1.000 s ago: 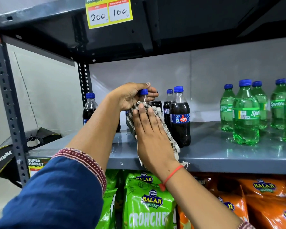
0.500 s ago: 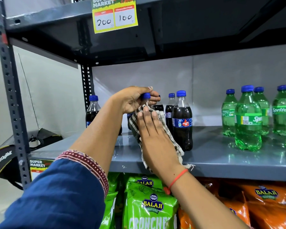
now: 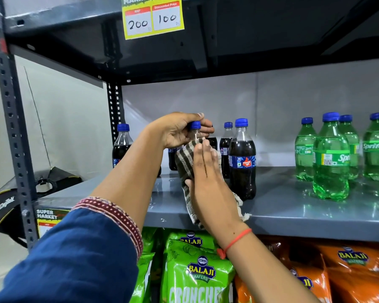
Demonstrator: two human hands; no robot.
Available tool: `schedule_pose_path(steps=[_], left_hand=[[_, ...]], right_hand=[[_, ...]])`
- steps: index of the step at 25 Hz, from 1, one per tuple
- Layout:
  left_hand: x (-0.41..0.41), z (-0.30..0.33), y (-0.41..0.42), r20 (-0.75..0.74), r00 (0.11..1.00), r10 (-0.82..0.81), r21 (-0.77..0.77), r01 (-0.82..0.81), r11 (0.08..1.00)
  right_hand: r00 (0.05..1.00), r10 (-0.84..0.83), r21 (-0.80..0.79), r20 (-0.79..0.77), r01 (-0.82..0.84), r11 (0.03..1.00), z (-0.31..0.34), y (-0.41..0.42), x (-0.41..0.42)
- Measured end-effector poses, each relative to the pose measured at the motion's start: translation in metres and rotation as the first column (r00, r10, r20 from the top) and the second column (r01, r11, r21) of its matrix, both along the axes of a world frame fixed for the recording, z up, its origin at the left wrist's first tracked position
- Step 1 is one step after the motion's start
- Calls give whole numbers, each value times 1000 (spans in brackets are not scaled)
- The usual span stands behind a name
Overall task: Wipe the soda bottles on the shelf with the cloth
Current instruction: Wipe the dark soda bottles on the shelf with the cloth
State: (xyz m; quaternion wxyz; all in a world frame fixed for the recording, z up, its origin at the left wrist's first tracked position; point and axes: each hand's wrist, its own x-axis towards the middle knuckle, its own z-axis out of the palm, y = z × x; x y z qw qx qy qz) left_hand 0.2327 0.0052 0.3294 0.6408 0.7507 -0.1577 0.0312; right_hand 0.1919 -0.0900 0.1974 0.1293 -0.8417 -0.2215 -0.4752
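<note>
On the grey shelf (image 3: 293, 213) stand several dark cola bottles with blue caps. My left hand (image 3: 177, 130) grips the neck of one cola bottle (image 3: 195, 125) just under its cap. My right hand (image 3: 206, 171) presses a brown-and-white striped cloth (image 3: 185, 158) flat against that bottle's body, which the cloth mostly hides. The cloth's lower end hangs over the shelf's front edge. Another cola bottle (image 3: 242, 158) stands just to the right, and one more cola bottle (image 3: 122, 145) at the left post.
Several green Sprite bottles (image 3: 330, 158) stand at the shelf's right. An upper shelf with a yellow price tag (image 3: 152, 16) overhangs. Green chip bags (image 3: 197, 272) and orange chip bags (image 3: 354, 272) fill the shelf below. A grey perforated post (image 3: 11, 119) rises at left.
My right hand has turned more edge-on and slid the cloth slightly around the bottle. My left hand keeps its hold on the neck. The view has dipped a little.
</note>
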Motion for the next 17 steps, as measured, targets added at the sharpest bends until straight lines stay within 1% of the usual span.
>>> schedule_pose_path(steps=[2, 3, 4, 7, 10, 13, 14, 15, 16, 17], left_hand=[[1, -1, 0, 4, 1000, 13, 32, -13, 999], [2, 0, 0, 7, 1000, 18, 40, -18, 999], [2, 0, 0, 10, 1000, 22, 45, -22, 999], [1, 0, 0, 9, 999, 32, 31, -32, 999], [3, 0, 2, 14, 999, 42, 8, -42, 999], [-1, 1, -1, 18, 995, 98, 21, -98, 995], [-3, 2, -3, 71, 986, 149, 44, -152, 987], [-5, 3, -7, 161, 963, 215, 67, -228, 971], [-8, 6, -11, 274, 918, 286, 77, -317, 945], [-12, 10, -17, 396, 850, 347, 47, -396, 917]], right_hand=[[986, 93, 67, -138, -85, 994, -9, -2, -2], [979, 103, 97, -178, -87, 991, -11, -3, -2], [980, 78, 115, -182, -57, 992, -13, -4, -2], [980, -11, 105, -201, 33, 994, -10, -9, -11], [974, -25, 85, -224, 45, 995, -7, -20, -21], [984, -45, 102, -171, 63, 993, -8, -40, -35], [988, -43, 124, -152, 62, 990, -9, -48, -40], [990, -38, 144, -134, 58, 988, -9, -56, -46], [992, -38, 157, -121, 57, 986, -9, -63, -52], [992, -45, 163, -118, 64, 984, -9, -70, -57]])
